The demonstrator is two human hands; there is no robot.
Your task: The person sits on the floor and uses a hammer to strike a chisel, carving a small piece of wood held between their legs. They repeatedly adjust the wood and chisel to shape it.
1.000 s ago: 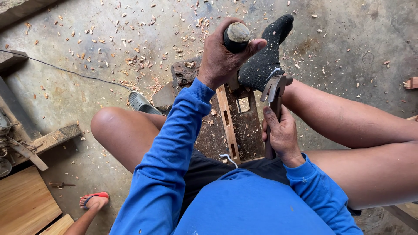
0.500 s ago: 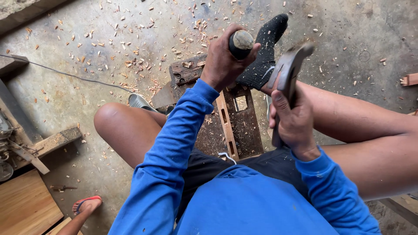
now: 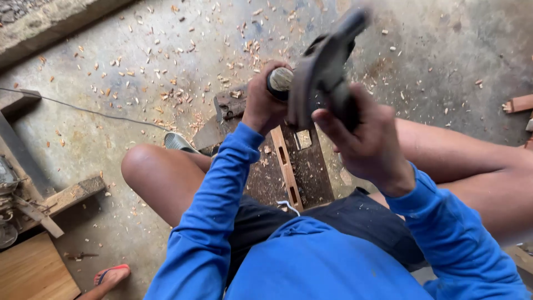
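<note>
Head view — two hands | left hand (image 3: 266, 108) grips one chisel (image 3: 279, 80) | right hand (image 3: 363, 141) grips one hammer (image 3: 325, 66)

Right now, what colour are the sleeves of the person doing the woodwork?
Bright blue sleeves, plain with no pattern; the head view shows them clearly.

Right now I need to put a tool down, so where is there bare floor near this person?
Barest: the concrete floor upper right, beyond the right hand, and left of the knee. Wood chips crowd the floor ahead of the left hand.
</note>
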